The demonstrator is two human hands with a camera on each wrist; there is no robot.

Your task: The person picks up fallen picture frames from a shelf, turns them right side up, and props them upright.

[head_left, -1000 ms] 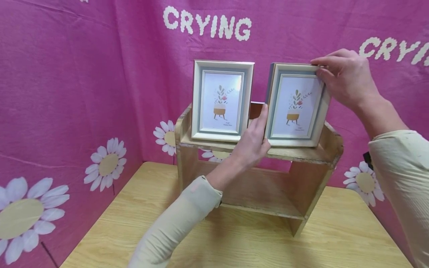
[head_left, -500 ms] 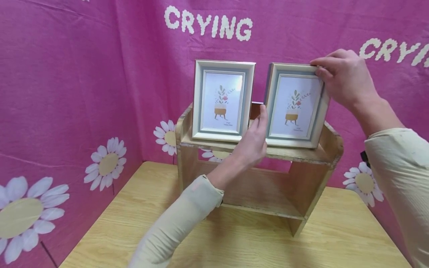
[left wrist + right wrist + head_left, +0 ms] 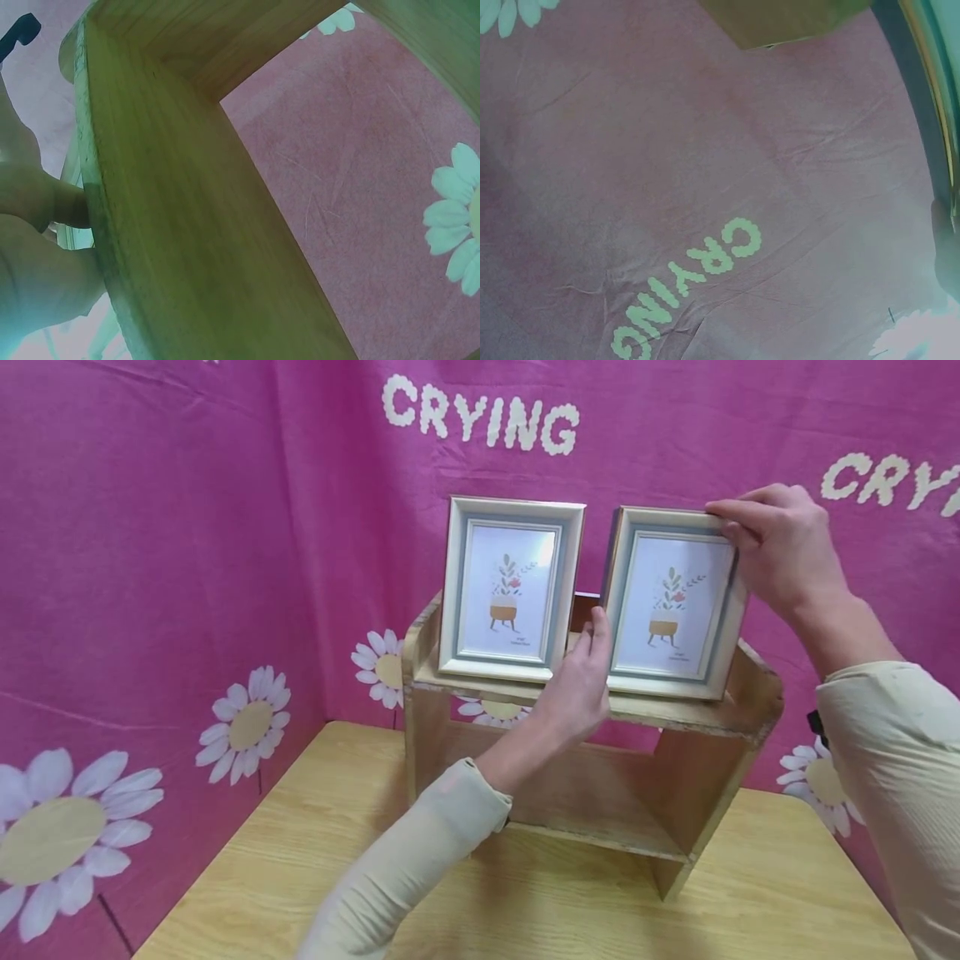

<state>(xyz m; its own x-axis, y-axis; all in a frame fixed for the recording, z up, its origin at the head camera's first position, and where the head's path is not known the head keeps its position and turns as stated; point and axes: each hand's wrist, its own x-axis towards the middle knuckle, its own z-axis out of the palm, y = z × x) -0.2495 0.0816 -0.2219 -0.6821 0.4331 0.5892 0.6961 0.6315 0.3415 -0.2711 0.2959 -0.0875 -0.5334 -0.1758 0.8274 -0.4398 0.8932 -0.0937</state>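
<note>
Two picture frames with cream and blue borders stand upright side by side on the top board of a small wooden shelf (image 3: pixel 701 785). Each holds a print of a potted plant. The left frame (image 3: pixel 513 589) stands untouched. At the right frame's (image 3: pixel 671 606) top right corner my right hand (image 3: pixel 787 552) pinches its edge between thumb and fingers. My left hand (image 3: pixel 577 681) reaches into the gap between the frames, fingers straight, against the right frame's lower left side. In the left wrist view the fingers (image 3: pixel 37 255) lie beside the shelf's board edge.
The shelf stands on a light wooden table (image 3: pixel 570 910), its lower compartment facing me. Behind and to the left hangs a pink cloth (image 3: pixel 172 527) with daisies and white lettering. The shelf's raised right side panel (image 3: pixel 757 685) stands close to the right frame.
The right frame has shifted slightly left, narrowing the gap between the frames, with both hands staying on it. The head view has moved a little, so everything sits further right and lower.
</note>
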